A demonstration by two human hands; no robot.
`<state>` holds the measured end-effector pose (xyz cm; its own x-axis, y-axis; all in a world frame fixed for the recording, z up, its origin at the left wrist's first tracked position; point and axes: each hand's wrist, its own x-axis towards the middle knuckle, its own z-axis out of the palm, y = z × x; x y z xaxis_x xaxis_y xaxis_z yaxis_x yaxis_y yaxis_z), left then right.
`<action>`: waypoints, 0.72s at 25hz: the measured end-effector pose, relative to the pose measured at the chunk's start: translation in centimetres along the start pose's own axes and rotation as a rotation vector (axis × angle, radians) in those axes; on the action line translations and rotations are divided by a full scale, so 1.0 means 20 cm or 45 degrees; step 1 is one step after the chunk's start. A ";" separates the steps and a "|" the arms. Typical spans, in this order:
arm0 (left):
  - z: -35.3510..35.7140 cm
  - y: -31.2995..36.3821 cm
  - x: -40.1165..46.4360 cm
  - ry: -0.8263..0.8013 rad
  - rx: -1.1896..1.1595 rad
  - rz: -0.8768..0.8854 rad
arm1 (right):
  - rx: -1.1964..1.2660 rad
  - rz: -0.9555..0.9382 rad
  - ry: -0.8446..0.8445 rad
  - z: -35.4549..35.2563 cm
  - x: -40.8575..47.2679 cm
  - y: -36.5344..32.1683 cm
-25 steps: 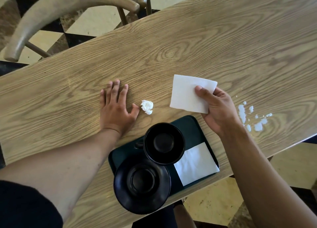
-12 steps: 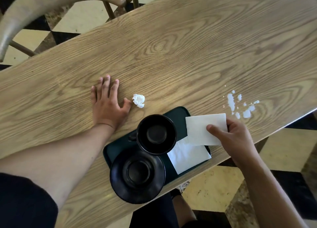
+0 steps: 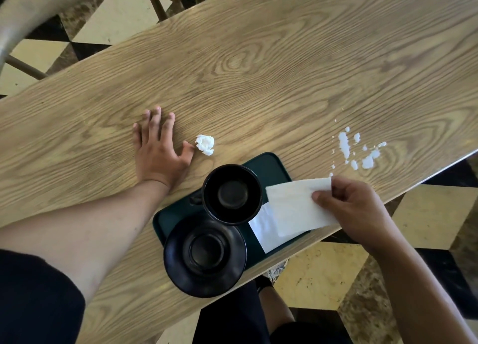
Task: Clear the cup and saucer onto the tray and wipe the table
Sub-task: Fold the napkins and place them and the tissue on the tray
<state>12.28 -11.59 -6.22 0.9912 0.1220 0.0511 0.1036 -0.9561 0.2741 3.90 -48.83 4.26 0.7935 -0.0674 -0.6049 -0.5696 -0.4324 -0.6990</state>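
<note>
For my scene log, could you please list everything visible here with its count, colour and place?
Table: one, light wood.
Tray: one, dark green, near edge.
Cup: one, black, on tray.
Saucer: one, black, on tray's near end.
Flat napkin: one, white, on tray.
Held napkin: one, white, over tray.
Crumpled tissue: one, white, on table.
Spill: white patches, right.
Chair: one, wooden, far left.
Left hand: flat on table.
Right hand: pinching held napkin.
</note>
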 end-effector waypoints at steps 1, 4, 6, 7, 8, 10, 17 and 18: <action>0.00 0.00 0.00 -0.001 -0.001 0.000 | -0.067 0.025 -0.084 0.02 -0.01 0.00; 0.01 -0.01 0.00 -0.003 -0.002 -0.004 | -0.246 0.005 -0.197 0.08 -0.03 0.01; 0.01 -0.01 0.00 -0.004 0.000 -0.005 | -0.279 -0.019 -0.215 0.13 -0.04 0.01; 0.01 -0.01 0.00 -0.005 0.000 -0.003 | -0.283 -0.022 -0.216 0.15 -0.05 0.01; 0.01 -0.01 0.00 -0.003 -0.002 -0.001 | -0.299 -0.029 -0.212 0.17 -0.05 0.01; 0.01 -0.01 0.00 0.005 -0.003 0.002 | -0.364 -0.057 -0.193 0.20 -0.06 0.02; 0.01 -0.01 0.00 0.018 0.009 0.006 | -0.466 -0.127 0.028 0.22 -0.09 -0.03; 0.01 -0.01 0.00 0.016 0.009 0.005 | -0.493 -0.145 0.053 0.22 -0.10 -0.04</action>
<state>12.25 -11.44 -6.45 0.9905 0.1217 0.0646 0.1003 -0.9583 0.2675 1.86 -44.51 4.26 0.8593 -0.0326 -0.5104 -0.3612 -0.7453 -0.5604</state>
